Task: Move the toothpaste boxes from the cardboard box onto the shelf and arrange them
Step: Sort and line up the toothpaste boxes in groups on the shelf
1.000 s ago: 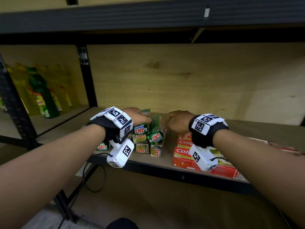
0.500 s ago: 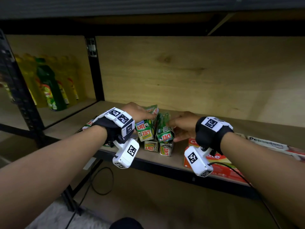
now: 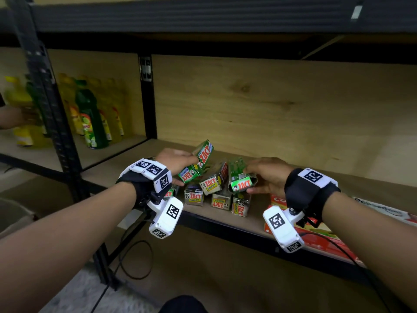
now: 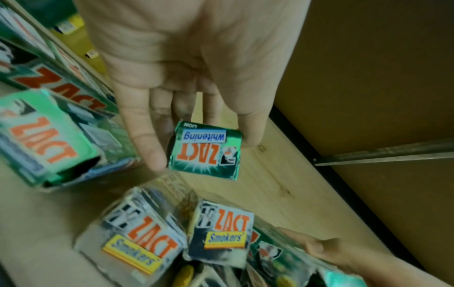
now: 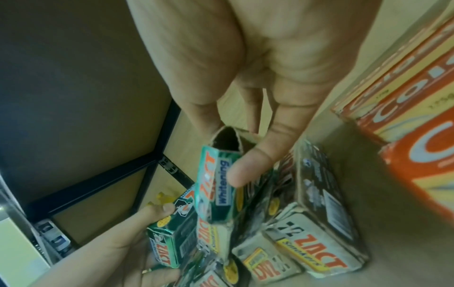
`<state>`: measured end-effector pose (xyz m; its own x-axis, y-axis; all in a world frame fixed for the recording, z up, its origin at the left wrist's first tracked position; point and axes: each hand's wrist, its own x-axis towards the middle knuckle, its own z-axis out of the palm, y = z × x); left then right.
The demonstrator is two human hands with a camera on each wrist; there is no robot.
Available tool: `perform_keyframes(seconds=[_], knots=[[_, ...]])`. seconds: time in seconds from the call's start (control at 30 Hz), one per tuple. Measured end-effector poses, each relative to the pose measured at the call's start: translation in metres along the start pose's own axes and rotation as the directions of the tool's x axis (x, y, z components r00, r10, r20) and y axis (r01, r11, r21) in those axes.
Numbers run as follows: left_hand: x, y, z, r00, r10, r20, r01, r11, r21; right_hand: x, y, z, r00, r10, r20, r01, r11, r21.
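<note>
Left hand (image 3: 173, 160): fingers and thumb curled round a green toothpaste box (image 3: 198, 161), held tilted above the pile, its far end raised toward 1 o'clock.
Right hand (image 3: 268, 175): thumb and fingers pinch a second green box (image 3: 239, 177), whose near end flap gapes open.
Hands together: the two are apart, at 9 and 3 o'clock of the pile, each with its own box.
Pile of toothpaste boxes (image 3: 212, 195): silver and green boxes lie crowded on the wooden shelf (image 3: 135, 163) between the hands, ends facing the viewer, some leaning on others.
Red boxes (image 3: 316, 238): a flat stack at 4 o'clock of the pile, under the right wrist.
White box (image 3: 383, 210): lies flat at 3 o'clock, beyond the right forearm.
Bottles (image 3: 90, 118): green and yellow, upright in the next bay at 10 o'clock.
Cardboard box: cannot tell where it is.
</note>
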<state>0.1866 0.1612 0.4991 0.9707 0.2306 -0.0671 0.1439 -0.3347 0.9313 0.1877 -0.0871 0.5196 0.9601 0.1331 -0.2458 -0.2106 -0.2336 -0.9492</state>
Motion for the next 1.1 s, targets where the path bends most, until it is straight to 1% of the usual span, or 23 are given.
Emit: perform_keyframes(seconds=[0.13, 0.23, 0.3, 0.37, 0.47, 0.53, 0.63, 0.8, 0.93, 1.1], knots=[[0.004, -0.010, -0.023, 0.992, 0.042, -0.116, -0.044, 0.999, -0.017, -0.006, -0.015, 0.014, 0.995, -0.092, -0.038, 0.096, 0.990, 0.100], [0.006, -0.018, -0.040, 0.979, 0.063, -0.195, -0.059, 0.998, 0.027, -0.009, -0.025, 0.032, 0.988, -0.148, -0.037, 0.151, 0.982, 0.110], [0.007, -0.024, -0.053, 0.964, 0.104, -0.246, -0.073, 0.988, 0.133, -0.010, -0.030, 0.048, 0.986, -0.168, -0.002, 0.168, 0.981, 0.100], [0.008, -0.030, -0.066, 0.947, 0.162, -0.279, -0.083, 0.958, 0.274, -0.009, -0.034, 0.065, 0.984, -0.178, 0.032, 0.174, 0.980, 0.101], [0.009, -0.037, -0.083, 0.927, 0.203, -0.316, -0.060, 0.911, 0.407, -0.006, -0.037, 0.093, 0.982, -0.174, 0.072, 0.167, 0.981, 0.093], [0.008, -0.042, -0.092, 0.925, 0.209, -0.317, -0.030, 0.872, 0.489, -0.003, -0.038, 0.111, 0.982, -0.161, 0.096, 0.154, 0.985, 0.078], [0.006, -0.053, -0.099, 0.933, 0.223, -0.283, 0.001, 0.784, 0.621, 0.001, -0.036, 0.135, 0.982, -0.137, 0.130, 0.128, 0.989, 0.080], [0.014, -0.062, -0.098, 0.927, 0.234, -0.293, 0.007, 0.771, 0.637, 0.017, -0.024, 0.164, 0.982, -0.075, 0.172, 0.067, 0.996, 0.055], [0.019, -0.062, -0.102, 0.935, 0.226, -0.274, 0.010, 0.754, 0.657, 0.032, -0.015, 0.179, 0.990, -0.065, 0.122, 0.067, 0.998, -0.009], [0.022, -0.062, -0.104, 0.944, 0.239, -0.226, 0.006, 0.675, 0.738, 0.043, -0.015, 0.186, 0.990, -0.128, 0.064, 0.139, 0.967, -0.214]])
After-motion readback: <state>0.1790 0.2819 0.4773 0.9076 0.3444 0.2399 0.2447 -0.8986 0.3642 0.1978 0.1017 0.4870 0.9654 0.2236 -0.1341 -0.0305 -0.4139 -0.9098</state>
